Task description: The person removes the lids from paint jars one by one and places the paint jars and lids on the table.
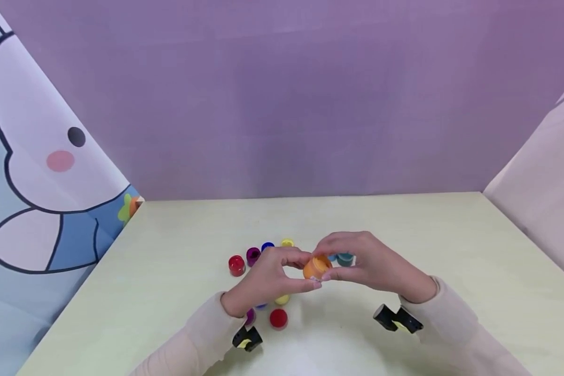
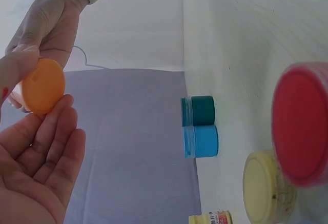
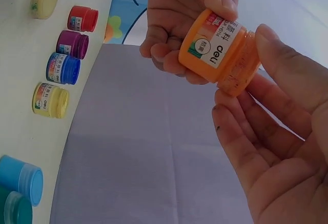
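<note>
My left hand (image 1: 279,271) and right hand (image 1: 364,261) meet above the table, holding an orange paint jar (image 1: 314,269) between them. In the right wrist view, the left hand (image 3: 179,24) grips the labelled body, with its thumb on top. There the right hand (image 3: 287,126) pinches the cloudy, orange-specked band at the jar's other end between thumb and fingers. The jar (image 3: 212,49) is tilted, its label facing that camera. From the left wrist, only the jar's smooth round orange end (image 2: 45,85) shows. Whether the lid is loose cannot be told.
On the table (image 1: 178,313), red (image 1: 236,266), purple (image 1: 253,256), blue (image 3: 63,68) and yellow (image 3: 50,101) jars stand in a row behind the left hand. Teal (image 2: 203,110) and light blue (image 2: 201,141) jars stand together. Round red (image 1: 278,318) and pale yellow (image 2: 264,188) pieces lie nearer.
</note>
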Demonstrator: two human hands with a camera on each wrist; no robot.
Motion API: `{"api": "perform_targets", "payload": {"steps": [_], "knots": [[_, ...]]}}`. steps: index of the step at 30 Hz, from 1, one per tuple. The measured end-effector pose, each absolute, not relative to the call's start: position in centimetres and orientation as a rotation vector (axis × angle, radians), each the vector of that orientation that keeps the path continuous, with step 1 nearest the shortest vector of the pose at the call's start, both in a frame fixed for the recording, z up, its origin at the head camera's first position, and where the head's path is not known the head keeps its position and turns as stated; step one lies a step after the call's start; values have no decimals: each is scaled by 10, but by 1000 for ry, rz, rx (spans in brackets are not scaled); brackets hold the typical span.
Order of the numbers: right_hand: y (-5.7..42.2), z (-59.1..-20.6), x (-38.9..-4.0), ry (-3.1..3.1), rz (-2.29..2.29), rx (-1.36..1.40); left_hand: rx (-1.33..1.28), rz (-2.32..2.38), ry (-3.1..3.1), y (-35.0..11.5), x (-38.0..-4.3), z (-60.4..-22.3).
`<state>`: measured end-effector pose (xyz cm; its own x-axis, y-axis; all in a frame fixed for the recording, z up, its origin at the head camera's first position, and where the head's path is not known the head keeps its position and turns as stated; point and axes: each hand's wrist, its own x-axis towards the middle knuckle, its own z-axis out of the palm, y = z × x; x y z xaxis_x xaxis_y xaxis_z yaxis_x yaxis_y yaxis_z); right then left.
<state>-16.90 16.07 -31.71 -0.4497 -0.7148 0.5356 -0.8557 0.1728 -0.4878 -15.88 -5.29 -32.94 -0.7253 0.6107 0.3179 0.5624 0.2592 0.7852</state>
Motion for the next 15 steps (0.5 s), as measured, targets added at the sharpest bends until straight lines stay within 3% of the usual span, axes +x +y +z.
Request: {"api": "perform_targets", "payload": {"steps": [7,15], "knots": [[160,-318,-168,-2257,1134,1494,1183,1493,2484,-55,-174,-357],[161,-320,-165,-2480,1117,1156,1260,1443,2643,-52,-175,-359]]}}
